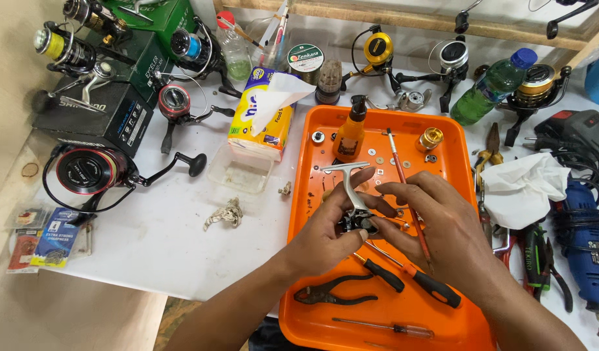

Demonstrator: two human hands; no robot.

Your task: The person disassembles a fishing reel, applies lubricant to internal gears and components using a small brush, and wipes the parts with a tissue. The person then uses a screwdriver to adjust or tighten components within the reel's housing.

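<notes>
While several spinning reels [91,170] and dark boxes [98,114] crowded the upper left of the frame, a scrap of crumpled cloth [225,213] lay on the white desk [163,240] at lower left, below a yellow tissue pack [264,114]. Right of centre sat an orange tray [442,318], and above its middle the left hand [325,237] had its grip pressed around a silver reel body [353,188], thumb and fingers pinching the dark lower part while the T-shaped foot stood upward. Just beside it, the right hand [436,221] touched the same part with its fingertips and pinched a thin red-handled brush [403,175] that slanted up the tray. Below the hands lay black pliers [332,292] and two screwdrivers [413,279]. An orange pump bottle [351,133] stood at the tray's upper edge. Farther right lay a white rag [524,188] and a blue rotary tool [582,240].
</notes>
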